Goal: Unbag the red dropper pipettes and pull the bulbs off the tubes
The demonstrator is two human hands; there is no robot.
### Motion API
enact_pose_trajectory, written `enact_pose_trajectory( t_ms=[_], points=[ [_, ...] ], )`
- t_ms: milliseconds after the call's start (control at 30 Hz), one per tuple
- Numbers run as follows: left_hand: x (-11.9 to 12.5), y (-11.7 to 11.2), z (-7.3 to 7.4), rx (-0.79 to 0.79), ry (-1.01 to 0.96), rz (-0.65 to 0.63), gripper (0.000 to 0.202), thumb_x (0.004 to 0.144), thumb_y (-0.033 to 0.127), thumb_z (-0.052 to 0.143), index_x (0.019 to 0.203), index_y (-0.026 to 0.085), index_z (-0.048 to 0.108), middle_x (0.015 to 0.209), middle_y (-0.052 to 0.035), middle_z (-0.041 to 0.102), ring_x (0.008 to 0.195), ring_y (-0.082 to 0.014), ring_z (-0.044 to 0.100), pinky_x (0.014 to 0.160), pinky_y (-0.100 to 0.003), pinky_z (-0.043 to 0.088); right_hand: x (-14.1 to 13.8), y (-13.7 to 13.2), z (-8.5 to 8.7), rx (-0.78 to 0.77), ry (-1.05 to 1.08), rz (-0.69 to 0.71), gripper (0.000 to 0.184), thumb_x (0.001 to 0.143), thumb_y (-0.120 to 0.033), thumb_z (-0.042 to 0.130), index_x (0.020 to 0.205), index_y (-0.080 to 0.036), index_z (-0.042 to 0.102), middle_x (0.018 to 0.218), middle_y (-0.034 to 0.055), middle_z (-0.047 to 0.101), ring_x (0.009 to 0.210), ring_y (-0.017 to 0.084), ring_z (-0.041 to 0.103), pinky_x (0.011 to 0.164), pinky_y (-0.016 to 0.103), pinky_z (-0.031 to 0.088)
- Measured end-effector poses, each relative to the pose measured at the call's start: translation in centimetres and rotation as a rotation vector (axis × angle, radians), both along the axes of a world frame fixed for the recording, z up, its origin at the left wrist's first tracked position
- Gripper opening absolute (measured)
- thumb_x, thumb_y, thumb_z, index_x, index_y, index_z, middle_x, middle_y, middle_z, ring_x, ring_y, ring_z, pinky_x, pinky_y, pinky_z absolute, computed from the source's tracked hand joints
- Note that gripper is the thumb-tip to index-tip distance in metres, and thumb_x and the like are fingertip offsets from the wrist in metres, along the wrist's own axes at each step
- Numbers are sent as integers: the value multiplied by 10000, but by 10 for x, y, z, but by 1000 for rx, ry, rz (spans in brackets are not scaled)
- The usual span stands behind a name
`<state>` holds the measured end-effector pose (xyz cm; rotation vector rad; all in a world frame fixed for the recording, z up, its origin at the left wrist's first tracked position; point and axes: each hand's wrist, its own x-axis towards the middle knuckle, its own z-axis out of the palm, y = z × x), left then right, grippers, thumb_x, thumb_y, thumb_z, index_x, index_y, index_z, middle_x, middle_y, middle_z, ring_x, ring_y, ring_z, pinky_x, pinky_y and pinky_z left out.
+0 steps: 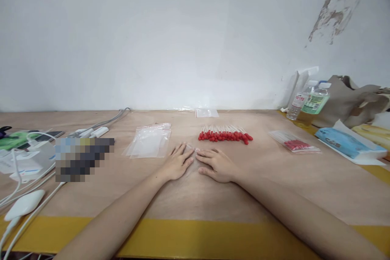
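Observation:
My left hand (179,163) lies palm down on the table, fingers stretched out and thumb apart. Opposite it, my right hand (218,166) also rests flat with its fingers extended. Between and under the fingertips shows a bit of clear plastic (190,146), mostly hidden, perhaps a small bag. Just beyond my right hand is a row of thin pale sticks with red heads (225,135), heads towards me. A stack of clear zip bags (149,142) lies to the left of my left hand. Off to the right, a filled clear bag (295,143) holds several red-headed pieces.
White chargers and cables (33,158) and a blurred-out object (82,158) occupy the left side. At the right are a blue tissue pack (350,142), two bottles (313,101) and a grey-brown bag (344,101). A white packet (207,112) lies near the wall.

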<state>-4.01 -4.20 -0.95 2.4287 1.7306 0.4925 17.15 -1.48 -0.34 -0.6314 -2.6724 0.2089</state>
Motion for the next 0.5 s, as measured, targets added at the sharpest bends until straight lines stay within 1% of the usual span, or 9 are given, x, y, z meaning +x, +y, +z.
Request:
enact_pose_trajectory(
  t_ms=[33, 67, 133, 167, 233, 333, 367, 467, 500],
  points=[
    [0, 1, -2, -20, -6, 18, 479, 853, 473, 343, 1267, 242, 409, 1410, -84, 251, 1313, -279, 141, 1034, -458, 173, 1, 0, 0, -18, -26, -18, 502, 859, -494, 328, 1269, -219, 420, 1324, 92, 407, 1200, 229, 369, 971, 429, 258],
    [0, 2, -2, -24, -25, 46, 477, 851, 474, 345, 1251, 230, 432, 1396, -92, 280, 1305, -280, 171, 1032, -454, 183, 2, 0, 0, -26, -37, -32, 491, 864, -488, 316, 1260, -221, 429, 1313, 91, 421, 1188, 223, 385, 971, 429, 258],
    [-1, 4, 0, 7, -94, 115, 441, 850, 442, 358, 1187, 192, 492, 1320, -111, 391, 1239, -261, 324, 1005, -409, 262, 6, 2, 2, -3, -17, -52, 444, 863, -470, 337, 1210, -235, 483, 1265, 76, 475, 1146, 211, 426, 970, 427, 258],
    [-1, 5, 2, 32, -132, 156, 408, 844, 416, 378, 1144, 176, 516, 1254, -114, 457, 1170, -244, 413, 971, -378, 316, 9, 5, 4, 23, 16, -79, 411, 857, -458, 360, 1165, -239, 523, 1228, 67, 507, 1122, 207, 445, 963, 420, 267],
    [-3, 6, 7, 75, -192, 248, 327, 804, 364, 456, 1053, 169, 536, 1089, -95, 554, 993, -210, 535, 860, -327, 408, 21, 15, 10, 83, 117, -196, 346, 845, -427, 396, 1045, -232, 601, 1134, 62, 565, 1062, 203, 481, 928, 394, 307],
    [-8, 7, 14, 73, -217, 341, 242, 707, 295, 576, 912, 179, 524, 895, -40, 583, 771, -163, 572, 687, -271, 445, 58, 42, 19, 127, 272, -518, 322, 839, -376, 394, 914, -196, 649, 976, 84, 611, 926, 197, 539, 829, 338, 385],
    [-10, 7, 14, 53, -220, 351, 215, 687, 276, 592, 864, 181, 517, 843, -22, 580, 711, -146, 565, 642, -254, 438, 75, 52, 21, 142, 287, -663, 322, 831, -371, 395, 889, -187, 653, 942, 93, 612, 909, 208, 542, 816, 341, 391],
    [-14, 9, 14, -6, -227, 330, 140, 673, 234, 592, 768, 181, 504, 710, 22, 566, 600, -116, 540, 557, -218, 406, 131, 80, 16, 127, 129, -1103, 329, 775, -378, 453, 943, -168, 642, 1019, 133, 575, 973, 281, 512, 820, 413, 376],
    [-14, 10, 13, -15, -230, 318, 118, 675, 221, 584, 755, 183, 506, 687, 30, 566, 590, -112, 540, 547, -211, 401, 150, 86, 11, 103, 51, -1212, 373, 757, -404, 467, 993, -162, 624, 1076, 156, 547, 1006, 316, 490, 815, 449, 369]
  ],
)
